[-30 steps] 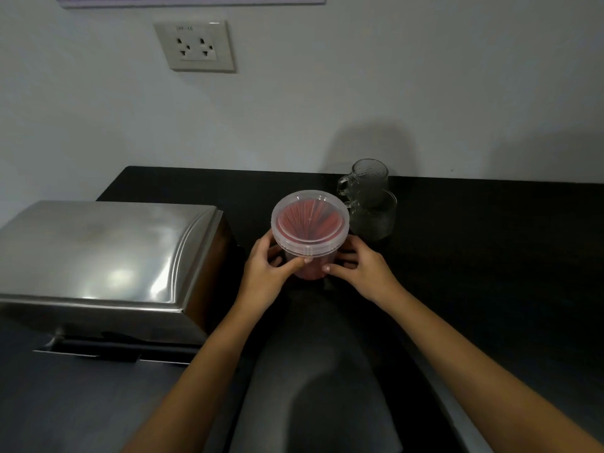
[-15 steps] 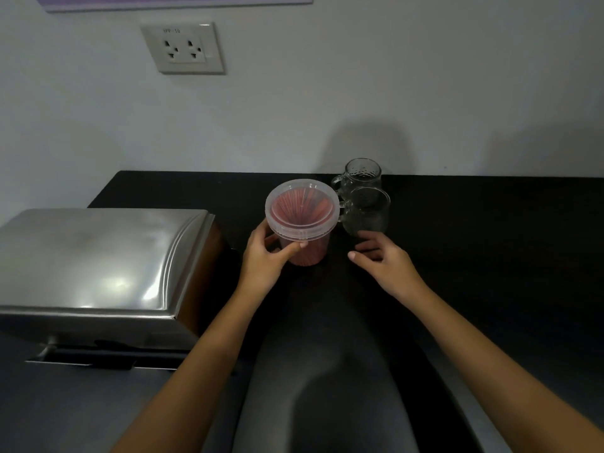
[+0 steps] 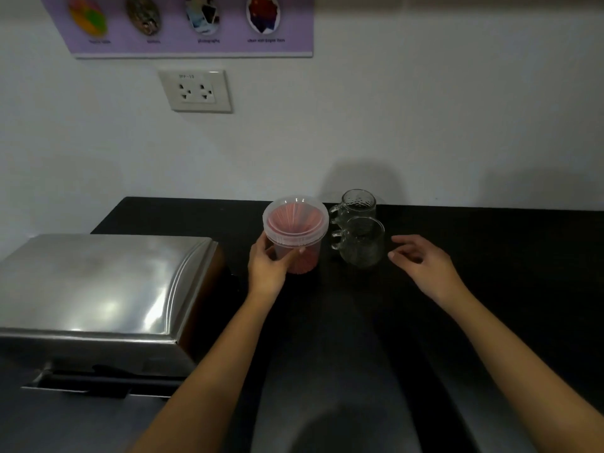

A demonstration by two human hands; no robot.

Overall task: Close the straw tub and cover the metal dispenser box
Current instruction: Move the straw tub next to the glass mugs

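A clear plastic straw tub [image 3: 295, 230] full of red straws stands on the black counter with its clear lid on top. My left hand [image 3: 269, 266] grips the tub's left side, thumb across its front. My right hand [image 3: 421, 261] hovers to the right of the glass mugs, fingers apart, holding nothing. The metal dispenser box [image 3: 104, 295] sits at the left with its shiny curved cover down over it.
Two glass mugs [image 3: 358, 240] stand close to the right of the tub, near the wall. The black counter [image 3: 490, 256] stretches to the right. A wall socket [image 3: 196, 91] and a purple poster [image 3: 183, 24] hang above.
My right hand let go of the tub and moved right, past the mugs. My left hand slid the tub farther back towards the wall. The camera has tilted up.
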